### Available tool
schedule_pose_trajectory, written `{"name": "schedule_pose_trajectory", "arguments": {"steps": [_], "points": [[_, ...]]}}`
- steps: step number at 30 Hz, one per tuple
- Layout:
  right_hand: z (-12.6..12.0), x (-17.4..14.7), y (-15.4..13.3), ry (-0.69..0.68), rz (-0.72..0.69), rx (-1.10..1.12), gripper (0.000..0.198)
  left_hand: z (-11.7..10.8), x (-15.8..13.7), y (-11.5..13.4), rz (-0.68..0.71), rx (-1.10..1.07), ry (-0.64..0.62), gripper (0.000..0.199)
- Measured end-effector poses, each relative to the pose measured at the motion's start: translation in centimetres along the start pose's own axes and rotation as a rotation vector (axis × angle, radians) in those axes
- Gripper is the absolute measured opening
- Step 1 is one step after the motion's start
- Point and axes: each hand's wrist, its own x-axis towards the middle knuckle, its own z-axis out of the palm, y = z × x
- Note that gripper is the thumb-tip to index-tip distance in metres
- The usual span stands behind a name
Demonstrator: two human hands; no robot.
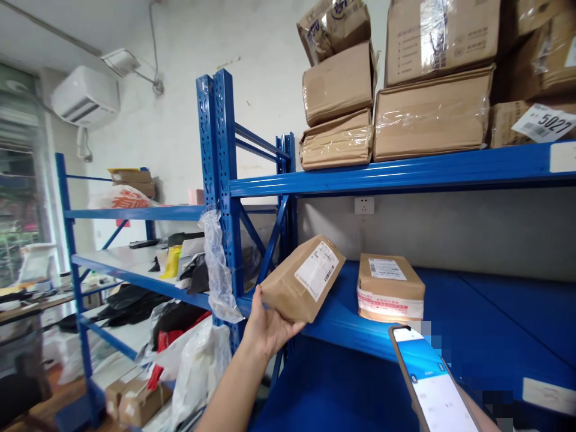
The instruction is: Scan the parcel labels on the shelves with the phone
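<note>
My left hand (269,329) is closed around the lower end of a brown parcel (288,288) with a white shipping label. The parcel is tilted, in front of the blue shelf edge. At the lower right is a smartphone (434,381) with its screen lit, showing a blue band above a white area. My right hand (479,410) holds it from behind; its fingers are hidden by the phone and by pixelated patches. Beyond the phone, a second brown box (390,285) with a white label and red-and-white tape sits on the blue shelf.
Several cartons (432,117) are stacked on the upper blue shelf beam (396,174). A blue upright post (227,240) with plastic wrap (220,270) stands left of the held parcel. Farther left, another rack (135,213) bears bags and boxes.
</note>
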Motion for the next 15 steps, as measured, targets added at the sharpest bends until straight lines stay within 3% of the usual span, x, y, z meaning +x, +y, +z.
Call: {"name": "schedule_pose_trajectory", "arguments": {"steps": [2, 4, 6, 7, 9, 13, 15], "points": [[0.5, -0.5, 0.0, -0.007, 0.055, 0.022, 0.137, 0.7, -0.6, 0.2, -0.025, -0.006, 0.009, 0.056], [0.8, -0.7, 0.1, -0.011, 0.07, 0.029, 0.134, 0.8, -1.6, -0.5, -0.124, 0.054, -0.085, 0.046], [1.2, -0.6, 0.0, -0.004, 0.062, 0.043, 0.13, 0.0, -2.6, -2.0, -0.189, 0.293, -0.209, 0.044], [1.4, -0.4, -0.2, 0.001, 0.056, 0.054, 0.129, -0.7, -2.9, -3.0, -0.154, 0.491, -0.248, 0.046], [1.9, -0.3, -0.8, -0.005, 0.045, 0.078, 0.127, -2.2, -2.9, -5.0, 0.166, 0.971, -0.204, 0.049], [2.7, -2.3, -2.9, -0.088, 0.021, 0.112, 0.136, -3.7, -0.7, -6.1, 1.215, 1.705, 0.03, 0.072], [2.8, -4.6, -3.8, -0.094, 0.005, 0.13, 0.138, -3.1, 0.8, -5.0, 1.478, 1.925, -0.03, 0.087]]}}
